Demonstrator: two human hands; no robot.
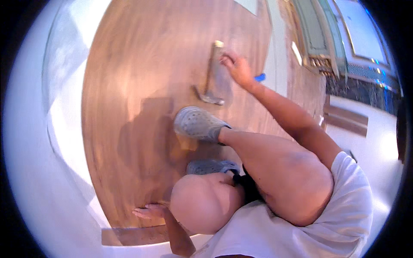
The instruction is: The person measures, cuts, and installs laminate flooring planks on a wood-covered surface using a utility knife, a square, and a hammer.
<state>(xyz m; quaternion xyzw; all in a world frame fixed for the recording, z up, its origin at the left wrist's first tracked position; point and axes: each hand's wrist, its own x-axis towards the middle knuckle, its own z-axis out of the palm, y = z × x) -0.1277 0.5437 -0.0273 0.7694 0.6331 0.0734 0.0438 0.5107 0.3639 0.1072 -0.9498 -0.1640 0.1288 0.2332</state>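
Observation:
A claw hammer [209, 79] lies on the wood-look floor, its handle pointing away from me and its metal head nearest my shoe. Just right of the handle's far end is my right hand [234, 66], fingers curled in toward the thumb. What they hold, if anything, is too blurred to make out. A small blue thing [260, 77] shows at the right wrist; whether it is worn or lies behind cannot be told. Low on the left, my left hand [149, 210] is held palm-side out with its fingers stretched, near the floor and beside my knee, holding nothing visible.
I am crouched on the wood-look floor [133, 64], with a grey clog [198, 123] close to the hammer head. A white wall [64, 129] borders the left. Pale green furniture [318, 30] stands at the far right, near a dark patterned surface [361, 92].

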